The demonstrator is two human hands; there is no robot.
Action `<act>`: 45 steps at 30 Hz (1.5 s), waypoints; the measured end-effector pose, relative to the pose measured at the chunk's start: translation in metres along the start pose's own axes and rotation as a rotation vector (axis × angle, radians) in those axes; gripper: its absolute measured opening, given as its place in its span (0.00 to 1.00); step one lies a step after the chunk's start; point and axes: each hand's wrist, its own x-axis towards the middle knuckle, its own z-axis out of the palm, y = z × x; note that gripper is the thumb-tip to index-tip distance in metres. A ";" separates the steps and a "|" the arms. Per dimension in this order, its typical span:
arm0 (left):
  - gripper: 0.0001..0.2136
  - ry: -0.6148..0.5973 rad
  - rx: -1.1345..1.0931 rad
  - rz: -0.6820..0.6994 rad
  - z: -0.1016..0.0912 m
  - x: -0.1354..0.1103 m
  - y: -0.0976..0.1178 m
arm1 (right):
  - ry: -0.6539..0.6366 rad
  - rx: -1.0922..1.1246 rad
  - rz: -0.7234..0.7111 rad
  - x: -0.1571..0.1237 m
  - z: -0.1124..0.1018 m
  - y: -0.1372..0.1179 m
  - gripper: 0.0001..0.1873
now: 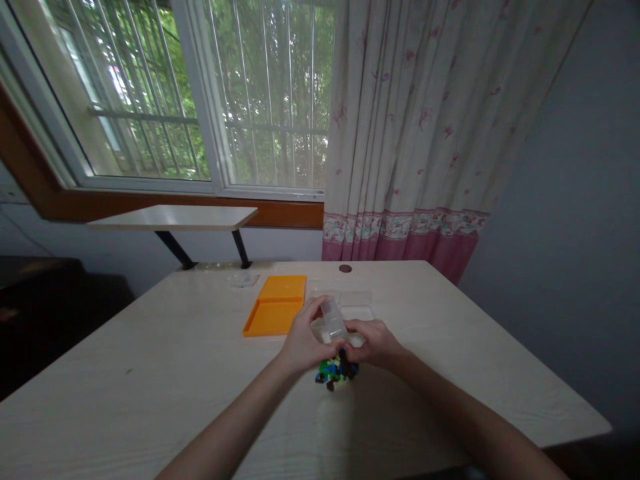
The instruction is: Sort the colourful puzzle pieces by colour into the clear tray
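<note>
My left hand (305, 339) is wrapped round a small clear plastic box (333, 320), its thumb along the near side. The box is tilted over a little pile of small coloured pieces (336, 371) on the table, in green, blue, dark brown and pale yellow. Against the lower right edge of the box, my right hand (374, 341) has its fingers curled in and closed. Both thumbs come close together at the near end, just above the pile. The fingers partly hide the box, and the pieces are too small to name.
Left of the hands, an open orange case (280, 303) lies flat. Behind them are an open clear container (357, 308) and a small clear flat item (244, 281). A raised white shelf (195, 215) stands at the back left of the pale table (175, 380), under the window.
</note>
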 end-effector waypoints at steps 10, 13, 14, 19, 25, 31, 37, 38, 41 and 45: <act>0.32 -0.041 -0.192 -0.119 -0.004 -0.003 -0.011 | 0.020 0.191 0.216 0.007 -0.019 0.009 0.11; 0.33 -0.115 -0.455 -0.156 -0.006 0.002 -0.012 | 0.079 0.449 0.449 0.012 -0.027 0.017 0.10; 0.33 -0.151 -0.568 -0.175 -0.006 0.003 -0.012 | 0.115 0.553 0.531 0.013 -0.028 0.021 0.11; 0.33 -0.305 -0.934 -0.347 -0.009 0.006 -0.010 | 0.231 0.998 0.798 0.012 -0.026 0.039 0.14; 0.34 -0.431 -1.052 -0.453 -0.017 0.002 -0.001 | -0.014 1.381 1.056 0.005 -0.021 0.044 0.13; 0.35 -0.376 -0.991 -0.441 -0.014 0.003 -0.014 | -0.075 1.431 0.917 0.002 -0.032 0.045 0.31; 0.33 -0.141 -0.936 -0.442 -0.007 0.004 -0.018 | -0.140 1.121 0.690 -0.003 -0.016 0.039 0.45; 0.33 -0.122 -0.931 -0.450 -0.006 0.004 -0.017 | -0.116 1.080 0.688 -0.003 -0.012 0.038 0.45; 0.33 -0.109 -0.908 -0.473 -0.002 0.004 -0.018 | -0.074 0.999 0.699 -0.004 -0.005 0.038 0.43; 0.32 -0.153 -0.849 -0.456 0.001 0.003 -0.023 | -0.077 0.842 0.683 -0.005 -0.008 0.043 0.41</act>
